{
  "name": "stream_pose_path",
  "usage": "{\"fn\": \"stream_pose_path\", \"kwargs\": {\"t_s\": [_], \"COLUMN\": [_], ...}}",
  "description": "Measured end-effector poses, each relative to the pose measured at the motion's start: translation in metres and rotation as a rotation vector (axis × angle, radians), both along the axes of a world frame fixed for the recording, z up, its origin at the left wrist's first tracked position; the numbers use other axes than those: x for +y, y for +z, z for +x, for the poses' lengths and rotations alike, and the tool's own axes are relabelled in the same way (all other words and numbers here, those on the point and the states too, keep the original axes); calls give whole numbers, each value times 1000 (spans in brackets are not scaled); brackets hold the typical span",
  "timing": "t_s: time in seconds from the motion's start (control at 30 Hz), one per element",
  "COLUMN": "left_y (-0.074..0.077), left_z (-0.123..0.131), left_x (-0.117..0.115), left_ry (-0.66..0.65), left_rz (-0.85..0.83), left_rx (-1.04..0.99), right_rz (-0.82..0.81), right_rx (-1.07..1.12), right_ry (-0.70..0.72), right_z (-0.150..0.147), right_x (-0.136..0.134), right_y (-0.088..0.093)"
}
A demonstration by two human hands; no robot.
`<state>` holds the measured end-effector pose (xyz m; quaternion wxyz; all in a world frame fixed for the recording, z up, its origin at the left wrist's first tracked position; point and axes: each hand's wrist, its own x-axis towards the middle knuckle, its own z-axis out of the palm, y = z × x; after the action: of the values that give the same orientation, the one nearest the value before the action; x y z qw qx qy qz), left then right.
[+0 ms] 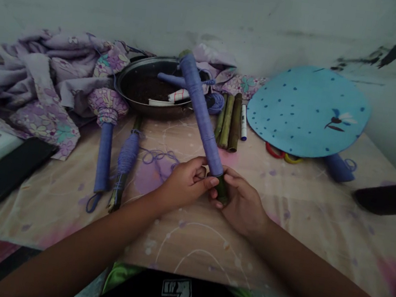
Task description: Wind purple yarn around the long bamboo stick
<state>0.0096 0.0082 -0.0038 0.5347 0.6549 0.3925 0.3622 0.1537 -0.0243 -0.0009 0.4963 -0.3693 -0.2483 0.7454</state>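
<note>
- A room in a home, going by the household things
- Pale floral bedsheet (281, 237) spread over the low surface, centre of frame
- Crumpled lilac flowered cloth (39, 79) at upper left
- Scuffed grey-white plaster wall (216, 9) along the top
- Black smartphone (0, 176) at left edge

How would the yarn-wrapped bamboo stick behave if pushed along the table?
The blue yarn-wrapped stick is probably stiff: it stands straight, held only at its lower end by the left hand and right hand. It looks round, so it would likely roll, though the yarn may add grip.

Metal pan (152, 109) on table (178, 243), crumpled cloth (42, 79) to its left; bamboo stalks (231, 121) right
</note>
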Motion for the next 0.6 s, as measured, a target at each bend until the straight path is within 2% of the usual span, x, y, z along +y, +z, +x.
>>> {"fn": "stream_pose_path", "kwargs": {"t_s": [0.23, 0.47, 0.6], "left_y": [1, 1, 2], "left_z": [1, 3, 3], "left_x": [-1, -1, -1], "left_ry": [-24, -12, 26], "left_rz": [-29, -110, -99], "left_rx": [-21, -126, -117], "right_rz": [-17, -6, 22], "right_rx": [-103, -72, -26], "right_ry": [-37, -4, 4], "right_z": [-3, -2, -2], "right_x": [0, 1, 1], "right_y": [2, -2, -3]}}
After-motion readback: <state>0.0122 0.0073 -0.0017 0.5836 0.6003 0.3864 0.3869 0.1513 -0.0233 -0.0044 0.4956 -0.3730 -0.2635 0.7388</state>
